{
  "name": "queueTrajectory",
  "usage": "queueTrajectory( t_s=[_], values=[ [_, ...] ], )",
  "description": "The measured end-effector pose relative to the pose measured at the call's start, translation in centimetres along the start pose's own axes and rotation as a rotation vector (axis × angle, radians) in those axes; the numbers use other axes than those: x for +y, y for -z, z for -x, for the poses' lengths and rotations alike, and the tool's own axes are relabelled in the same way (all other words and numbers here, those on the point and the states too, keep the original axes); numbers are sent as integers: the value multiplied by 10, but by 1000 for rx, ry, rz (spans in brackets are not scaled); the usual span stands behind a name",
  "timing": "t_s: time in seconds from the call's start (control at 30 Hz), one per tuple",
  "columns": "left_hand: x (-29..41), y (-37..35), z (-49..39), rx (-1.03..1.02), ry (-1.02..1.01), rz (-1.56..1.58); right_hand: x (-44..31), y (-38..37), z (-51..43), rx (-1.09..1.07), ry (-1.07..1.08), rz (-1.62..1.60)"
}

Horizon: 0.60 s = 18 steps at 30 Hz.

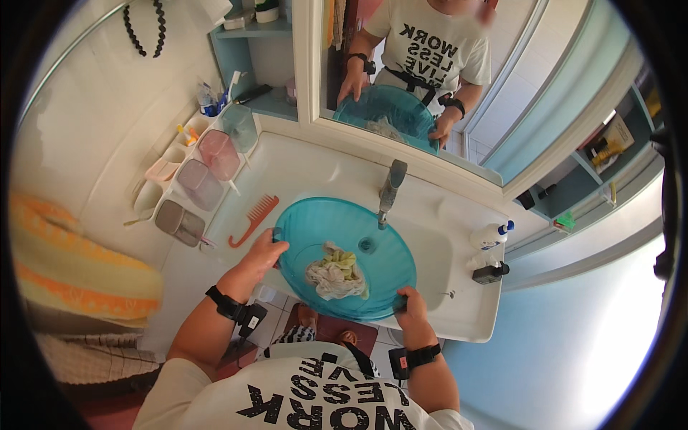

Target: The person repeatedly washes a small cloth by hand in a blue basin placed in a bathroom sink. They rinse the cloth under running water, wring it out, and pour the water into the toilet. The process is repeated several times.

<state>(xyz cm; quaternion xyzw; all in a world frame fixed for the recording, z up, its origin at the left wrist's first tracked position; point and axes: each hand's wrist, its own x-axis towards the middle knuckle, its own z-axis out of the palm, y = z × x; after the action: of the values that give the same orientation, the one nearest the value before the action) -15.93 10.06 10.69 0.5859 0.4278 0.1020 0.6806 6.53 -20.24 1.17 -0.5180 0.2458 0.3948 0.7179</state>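
Observation:
Between my two hands is a translucent teal plastic basin (301, 220), held over the front of the white washbasin (438, 258). My left hand (263, 252) grips its left rim, and my right hand (413, 309) grips its lower right rim. A wet-looking, crumpled bundle of whitish cloth (329, 279) lies inside, with a yellow-green piece of cloth (344, 260) on top of it. The washbasin's drain (367, 245) shows through the teal plastic. The metal faucet (392, 188) stands just beyond the basin's far rim. My fingers under the rim are hidden.
An orange comb (255, 219) lies on the counter left of the basin. A wall rack holds several tinted cups (200, 184). At right stand a white pump bottle (490, 236) and a dark bottle (489, 273). A mirror (408, 70) hangs behind; an orange-and-yellow towel (86, 269) hangs left.

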Motion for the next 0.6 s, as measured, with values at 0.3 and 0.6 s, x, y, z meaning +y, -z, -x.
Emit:
queueTrajectory(
  t_s=[0.3,0.6],
  values=[
    [-27,-16,-65,-248,113,-110,-45,-8,-13,85,169,121],
    [-51,-12,-91,-271,204,-128,-35,10,-35,11,198,68]
  ],
)
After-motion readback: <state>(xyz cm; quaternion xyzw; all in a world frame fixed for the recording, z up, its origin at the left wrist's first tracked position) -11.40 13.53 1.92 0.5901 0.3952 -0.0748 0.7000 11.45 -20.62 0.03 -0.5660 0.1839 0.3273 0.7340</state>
